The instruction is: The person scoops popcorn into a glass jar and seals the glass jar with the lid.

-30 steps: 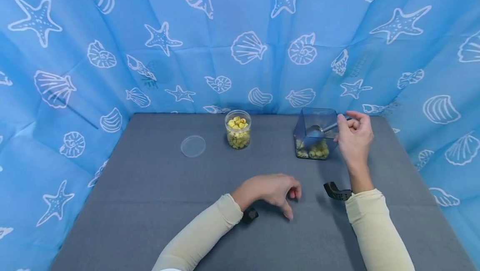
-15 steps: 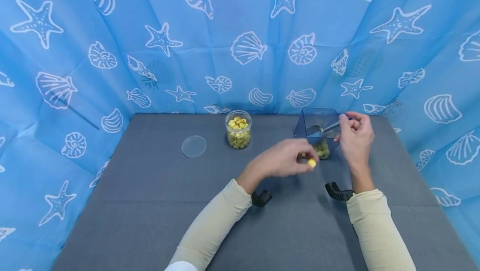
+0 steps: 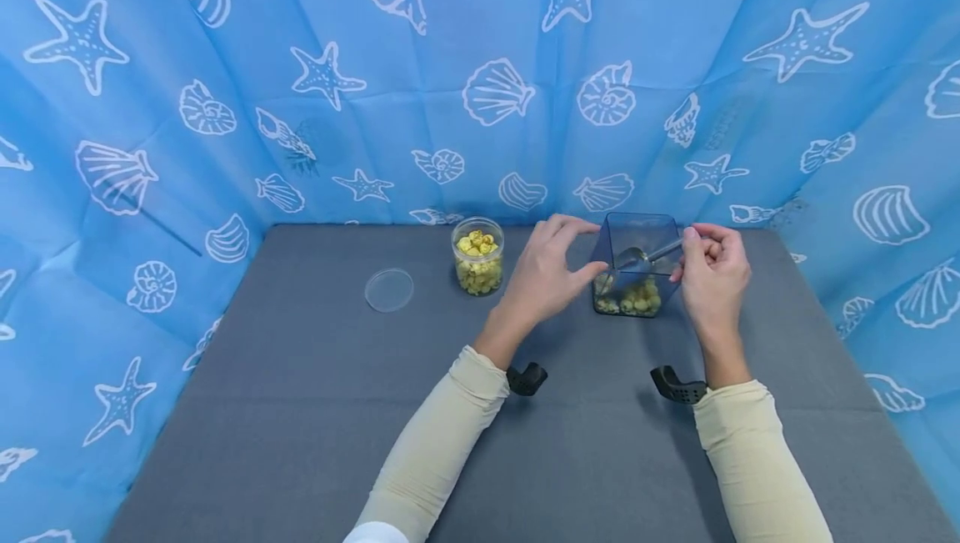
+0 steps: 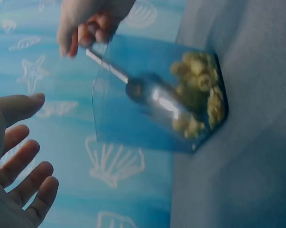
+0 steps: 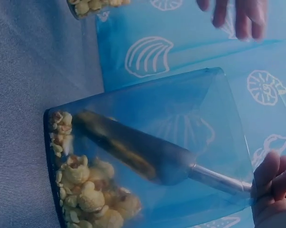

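My right hand (image 3: 714,276) grips the handle of a metal scoop (image 5: 147,156), whose bowl dips into a clear blue square container (image 3: 637,243). Popcorn (image 5: 90,190) covers the container's bottom in the right wrist view. My left hand (image 3: 546,272) is spread at the container's left side, thumb and fingers apart, with nothing held; in the left wrist view its fingers (image 4: 31,175) stand separated beside the container. A round clear jar (image 3: 477,258) filled with popcorn stands to the left of that hand, its top uncovered.
A clear round lid (image 3: 389,290) lies flat on the grey tabletop (image 3: 300,376), left of the jar. Behind the table's back edge hangs a blue curtain (image 3: 420,126) printed with shells and starfish.
My left hand lifts from the tabletop, carries a yellow popcorn piece to the container, and is now spread at its side without the piece. My right hand keeps hold of the scoop.
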Available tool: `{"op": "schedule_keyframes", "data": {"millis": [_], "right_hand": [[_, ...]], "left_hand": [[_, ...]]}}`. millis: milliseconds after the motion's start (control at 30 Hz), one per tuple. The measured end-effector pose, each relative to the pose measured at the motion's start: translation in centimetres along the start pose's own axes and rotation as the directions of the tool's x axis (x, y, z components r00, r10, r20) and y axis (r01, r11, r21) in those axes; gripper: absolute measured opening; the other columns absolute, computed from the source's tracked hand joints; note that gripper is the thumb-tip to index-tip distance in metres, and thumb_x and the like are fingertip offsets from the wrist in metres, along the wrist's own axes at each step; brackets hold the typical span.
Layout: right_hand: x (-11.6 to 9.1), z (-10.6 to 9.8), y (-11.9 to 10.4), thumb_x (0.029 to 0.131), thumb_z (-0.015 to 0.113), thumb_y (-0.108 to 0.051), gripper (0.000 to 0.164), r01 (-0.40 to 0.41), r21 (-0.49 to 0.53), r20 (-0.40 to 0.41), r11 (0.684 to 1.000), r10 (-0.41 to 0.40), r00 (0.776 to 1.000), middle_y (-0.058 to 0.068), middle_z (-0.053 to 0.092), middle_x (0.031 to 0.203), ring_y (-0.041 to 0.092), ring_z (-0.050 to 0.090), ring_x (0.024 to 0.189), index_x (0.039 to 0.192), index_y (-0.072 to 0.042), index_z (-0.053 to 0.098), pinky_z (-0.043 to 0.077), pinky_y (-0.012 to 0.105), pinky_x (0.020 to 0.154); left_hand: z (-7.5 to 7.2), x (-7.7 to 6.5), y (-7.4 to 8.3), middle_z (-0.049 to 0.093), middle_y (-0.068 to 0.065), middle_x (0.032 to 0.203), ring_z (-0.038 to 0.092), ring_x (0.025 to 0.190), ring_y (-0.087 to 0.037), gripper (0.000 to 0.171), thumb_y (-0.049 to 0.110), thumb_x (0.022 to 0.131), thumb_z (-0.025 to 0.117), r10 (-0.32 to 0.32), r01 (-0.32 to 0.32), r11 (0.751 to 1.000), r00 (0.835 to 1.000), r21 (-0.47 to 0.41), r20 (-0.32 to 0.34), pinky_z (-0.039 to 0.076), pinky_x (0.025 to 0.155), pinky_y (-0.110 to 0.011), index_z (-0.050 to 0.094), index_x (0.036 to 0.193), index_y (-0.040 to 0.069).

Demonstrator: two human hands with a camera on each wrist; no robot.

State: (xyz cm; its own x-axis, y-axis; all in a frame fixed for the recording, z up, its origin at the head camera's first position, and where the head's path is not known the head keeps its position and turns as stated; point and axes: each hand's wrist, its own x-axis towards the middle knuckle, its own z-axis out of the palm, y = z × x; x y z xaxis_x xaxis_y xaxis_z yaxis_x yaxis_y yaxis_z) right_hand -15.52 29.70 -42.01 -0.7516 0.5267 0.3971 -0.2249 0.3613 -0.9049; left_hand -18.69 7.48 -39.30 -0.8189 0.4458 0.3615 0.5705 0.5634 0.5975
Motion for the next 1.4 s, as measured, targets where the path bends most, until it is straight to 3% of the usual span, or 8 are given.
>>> {"op": "schedule_keyframes", "data": {"millis": [233,433,633,767,900,1000,1133,1400], "right_hand": [[-0.8,0.6,-1.1,0.102,0.06,-0.01,0.024,0.152,0.046,0.097,0.987,-0.156,0.983,-0.014,0.059,0.073,0.006,0.049,0.05,0.121,0.004,0.061,0.04,0.014,0.048],[-1.8,2.4,-2.7,0.097,0.064,0.001,0.026,0.273,0.049,0.228,0.961,-0.277,0.933,-0.015,0.062,0.084,-0.001,0.055,0.057,0.121,0.011,0.059,0.045,0.011,0.053],[-2.7,4.7,-3.4,0.092,0.07,0.004,0.03,0.36,0.023,0.326,0.933,-0.347,0.879,0.005,0.065,0.093,-0.007,0.056,0.078,0.121,0.008,0.062,0.045,0.005,0.067],[-3.2,5.9,-3.6,0.094,0.071,-0.003,0.033,0.372,0.013,0.412,0.928,-0.344,0.844,0.014,0.067,0.1,-0.003,0.057,0.086,0.124,0.005,0.06,0.046,0.005,0.074],[-3.8,7.1,-3.5,0.096,0.071,-0.009,0.037,0.347,-0.002,0.49,0.938,-0.302,0.818,0.016,0.067,0.108,0.011,0.062,0.092,0.128,0.004,0.056,0.048,0.008,0.078],[-4.1,7.9,-3.4,0.098,0.07,-0.012,0.042,0.317,-0.009,0.539,0.948,-0.263,0.8,0.018,0.064,0.116,0.024,0.064,0.099,0.132,0.003,0.053,0.054,0.023,0.083],[-4.4,8.9,-3.1,0.098,0.07,-0.016,0.05,0.288,0.007,0.595,0.958,-0.235,0.769,0.02,0.059,0.128,0.033,0.062,0.112,0.14,0.0,0.047,0.056,0.048,0.09],[-5.1,11.3,-2.2,0.097,0.071,-0.019,0.062,0.243,0.037,0.654,0.969,-0.207,0.728,0.02,0.049,0.14,0.035,0.053,0.128,0.148,-0.004,0.039,0.052,0.055,0.1]], "left_hand": [[-2.0,-2.5,-2.4,0.058,0.001,0.135,0.052,0.124,-0.018,0.048,0.041,0.092,0.076,-0.028,0.021,0.998,0.991,-0.054,-0.131,0.049,0.102,-0.038,0.063,0.135,0.022],[-4.1,-4.1,-4.2,0.059,-0.003,0.134,0.052,0.129,-0.021,0.056,0.038,0.087,0.082,-0.032,0.012,0.997,0.966,-0.08,-0.255,0.046,0.109,-0.043,0.063,0.134,0.018],[-5.9,-5.5,-6.2,0.055,-0.004,0.139,0.049,0.127,-0.026,0.063,0.039,0.084,0.085,-0.106,0.071,0.99,0.944,-0.122,-0.313,0.048,0.101,-0.048,0.059,0.138,0.017],[-6.7,-6.5,-7.7,0.052,-0.004,0.142,0.046,0.131,-0.027,0.069,0.04,0.083,0.085,-0.177,0.143,0.982,0.929,-0.127,-0.325,0.045,0.105,-0.052,0.056,0.142,0.019],[-7.6,-7.6,-9.2,0.05,-0.005,0.146,0.043,0.135,-0.026,0.074,0.04,0.083,0.086,-0.22,0.195,0.975,0.912,-0.106,-0.346,0.042,0.109,-0.054,0.052,0.145,0.02],[-8.1,-8.3,-10.3,0.048,-0.006,0.147,0.042,0.135,-0.028,0.077,0.04,0.083,0.086,-0.242,0.221,0.97,0.9,-0.1,-0.363,0.041,0.109,-0.055,0.05,0.147,0.018],[-8.7,-9.3,-11.8,0.047,-0.008,0.148,0.042,0.136,-0.03,0.079,0.042,0.083,0.085,-0.285,0.265,0.958,0.88,-0.106,-0.38,0.039,0.109,-0.058,0.048,0.149,0.017],[-9.9,-10.9,-14.4,0.043,-0.01,0.151,0.039,0.142,-0.031,0.08,0.043,0.082,0.085,-0.41,0.372,0.912,0.81,-0.172,-0.42,0.036,0.114,-0.06,0.048,0.149,0.018]]}}
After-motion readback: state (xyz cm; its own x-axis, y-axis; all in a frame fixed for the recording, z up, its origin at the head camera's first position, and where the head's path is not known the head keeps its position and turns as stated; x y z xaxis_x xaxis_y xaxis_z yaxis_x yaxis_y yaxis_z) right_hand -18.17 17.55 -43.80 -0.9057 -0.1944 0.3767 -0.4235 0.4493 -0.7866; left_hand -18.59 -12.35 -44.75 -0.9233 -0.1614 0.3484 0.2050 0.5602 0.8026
